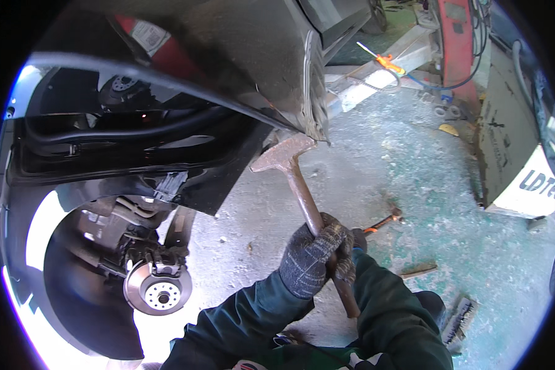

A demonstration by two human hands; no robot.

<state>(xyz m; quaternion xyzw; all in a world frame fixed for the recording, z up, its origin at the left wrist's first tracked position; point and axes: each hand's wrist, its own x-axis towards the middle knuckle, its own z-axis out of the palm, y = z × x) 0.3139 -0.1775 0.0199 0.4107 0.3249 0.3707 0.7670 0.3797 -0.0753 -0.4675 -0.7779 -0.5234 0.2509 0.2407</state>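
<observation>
A rusty steel hammer point(303, 196) with a wide T-shaped head slants up from my hands. My left hand point(305, 264), in a dark grey knitted glove, wraps round its handle. Close beside it my gloved right hand point(345, 262) is also closed on the handle; its fingers are partly hidden. The hammer's head touches or lies just below the crumpled lower edge of a dark car door point(314, 92); I cannot tell which. To the left is the black car fender point(222, 176), with a bare brake disc point(163, 295) inside its wheel arch.
On the worn green-grey floor lie a tool with an orange-marked handle point(382, 222), a thin stick point(418, 270) and a wire brush point(459, 324). Farther off are an orange air gun point(390, 63) with a blue hose, a red post point(456, 46) and a pale cabinet point(505, 135).
</observation>
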